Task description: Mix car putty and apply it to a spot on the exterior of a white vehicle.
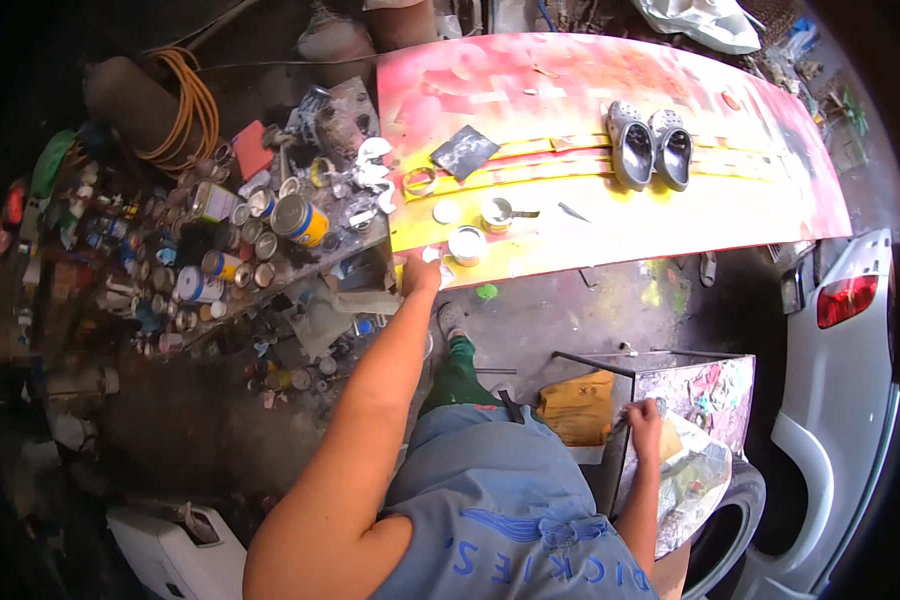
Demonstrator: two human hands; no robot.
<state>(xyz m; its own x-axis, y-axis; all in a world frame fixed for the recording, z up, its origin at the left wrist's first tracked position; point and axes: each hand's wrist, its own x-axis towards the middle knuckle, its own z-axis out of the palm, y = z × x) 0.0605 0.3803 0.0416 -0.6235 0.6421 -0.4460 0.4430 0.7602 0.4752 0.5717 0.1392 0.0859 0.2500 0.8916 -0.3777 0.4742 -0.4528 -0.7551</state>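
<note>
My left arm reaches out to the near-left corner of a yellow and pink painted panel [610, 225]. There my left hand [420, 274] is closed on a crumpled white piece of paper or cloth [431, 255]; its fingers are partly hidden. Just right of it stands an open can with white contents [466, 246]. Beyond are a small pot with a handle [497, 214], a round white lid [446, 212] and a roll of tape [419, 182]. My right hand [646, 424] hangs over a paint-stained stand [705, 380], fingers curled; what they hold, if anything, I cannot make out.
Two grey clogs [650, 145] and a dark square sheet [465, 152] lie on the panel. Paint cans [299, 220] crowd the bench at left. A tyre [735, 525] and a white car body part [840, 390] stand at right. A coiled orange hose [185, 110] hangs far left.
</note>
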